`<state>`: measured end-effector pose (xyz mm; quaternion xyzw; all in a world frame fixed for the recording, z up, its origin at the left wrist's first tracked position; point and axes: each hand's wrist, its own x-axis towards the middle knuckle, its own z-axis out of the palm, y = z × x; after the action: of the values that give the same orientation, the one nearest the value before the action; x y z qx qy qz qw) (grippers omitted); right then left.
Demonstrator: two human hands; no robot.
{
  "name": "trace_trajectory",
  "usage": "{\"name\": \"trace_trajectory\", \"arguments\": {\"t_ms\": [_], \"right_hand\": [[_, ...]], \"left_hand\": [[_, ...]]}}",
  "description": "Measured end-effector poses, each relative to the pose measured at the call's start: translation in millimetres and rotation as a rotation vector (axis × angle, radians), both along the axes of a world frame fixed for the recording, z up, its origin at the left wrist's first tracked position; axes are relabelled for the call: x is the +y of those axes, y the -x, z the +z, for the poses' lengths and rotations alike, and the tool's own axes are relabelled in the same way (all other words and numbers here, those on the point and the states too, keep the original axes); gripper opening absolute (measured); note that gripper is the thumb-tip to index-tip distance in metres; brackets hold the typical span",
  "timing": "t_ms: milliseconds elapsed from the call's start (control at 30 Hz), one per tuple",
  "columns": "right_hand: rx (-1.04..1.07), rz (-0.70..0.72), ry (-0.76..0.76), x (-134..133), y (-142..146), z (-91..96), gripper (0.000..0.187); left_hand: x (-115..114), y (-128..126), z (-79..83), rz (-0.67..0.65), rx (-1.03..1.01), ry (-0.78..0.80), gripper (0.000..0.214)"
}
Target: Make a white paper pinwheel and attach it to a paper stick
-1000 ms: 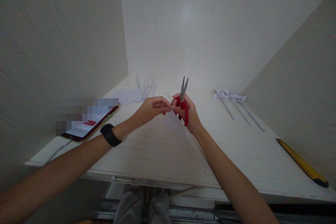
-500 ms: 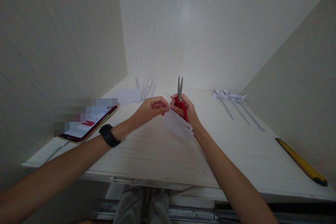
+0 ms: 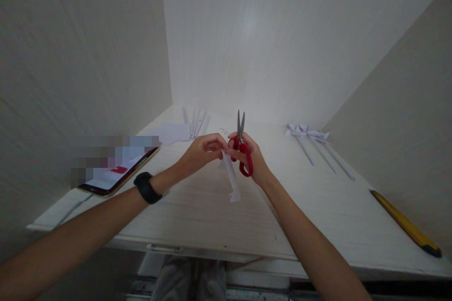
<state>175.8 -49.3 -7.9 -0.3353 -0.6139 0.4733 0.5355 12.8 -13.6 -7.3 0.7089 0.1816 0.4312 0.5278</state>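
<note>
Between my two hands hangs a piece of white paper [image 3: 230, 176], seen nearly edge-on, with small cut flaps at its lower end. My left hand [image 3: 210, 146] pinches its top corner between thumb and fingers. In my right hand [image 3: 252, 150] are red-handled scissors [image 3: 241, 138], blades slightly apart and pointing away from me. The right thumb and fingertips meet the left fingertips at the paper's top, so the exact hold there is partly hidden.
White paper sheets [image 3: 171, 132] and several thin rolled paper sticks [image 3: 197, 122] lie at the back left. A phone [image 3: 116, 174] leans at the left. Paper pinwheels on sticks [image 3: 318, 146] lie at the right, and a yellow cutter knife [image 3: 406, 223] is near the right wall.
The paper has turned from showing its broad face to hanging nearly edge-on, its lower end swinging left. The scissors have rotated in my right hand, their handles dropping lower.
</note>
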Motion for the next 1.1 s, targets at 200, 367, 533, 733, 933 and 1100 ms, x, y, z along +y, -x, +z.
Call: {"name": "trace_trajectory", "arguments": {"t_ms": [200,367,533,733,933,1100], "right_hand": [[-0.011,-0.033,-0.027,-0.8,3.4,-3.3,0.034],[-0.01,-0.024,-0.065,-0.8,4.4,-5.2,0.032],[-0.008,-0.036,-0.082,-3.5,6.4,-1.7,0.03],[-0.012,-0.035,-0.106,-6.6,8.1,1.1,0.025],[-0.031,-0.044,-0.116,-4.7,7.6,-0.2,0.025],[-0.042,-0.04,-0.141,-3.6,6.8,-2.0,0.026]], "left_hand": [[-1.7,-1.4,1.0,-0.003,-0.06,0.035,0.014],[-2.6,-2.5,-0.6,-0.023,-0.1,0.092,0.015],[-4.1,-2.3,-1.3,-0.015,-0.117,0.123,0.015],[-5.2,-2.3,-1.5,-0.029,-0.135,0.158,0.015],[-3.8,-1.7,-2.2,-0.009,-0.12,0.147,0.012],[-3.1,-1.0,-0.5,0.016,-0.093,0.14,0.01]]}}
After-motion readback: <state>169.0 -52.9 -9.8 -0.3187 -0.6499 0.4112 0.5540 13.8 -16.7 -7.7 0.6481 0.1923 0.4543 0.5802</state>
